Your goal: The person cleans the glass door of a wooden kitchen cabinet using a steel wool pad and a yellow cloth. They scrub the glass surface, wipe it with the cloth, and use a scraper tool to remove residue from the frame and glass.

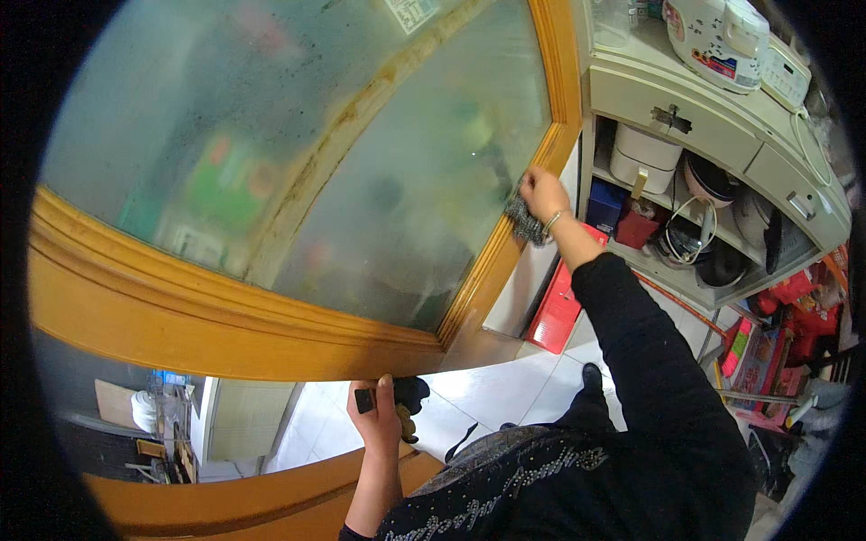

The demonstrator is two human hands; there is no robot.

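Note:
Before me stands a wooden-framed door (223, 324) with frosted, misted glass panes (399, 223), split by a stained divider strip (338, 128). My right hand (544, 195) presses a dark grey mesh cloth (528, 220) against the glass edge and the inner moulding of the frame. The cloth is bunched under the fingers and hangs below the wrist. My left hand (376, 412) is at the door's lower edge in the picture, its thumb tip touching the wood. A small dark piece (365, 401), perhaps part of a handle, shows in its grasp; the fingers are partly hidden.
On the right, a pale cabinet (666, 128) carries a rice cooker (717, 44), with pots on its shelves. A red box (558, 311) stands on the white tiled floor (487, 385) beside the door. Bags and boxes (771, 365) crowd the far right.

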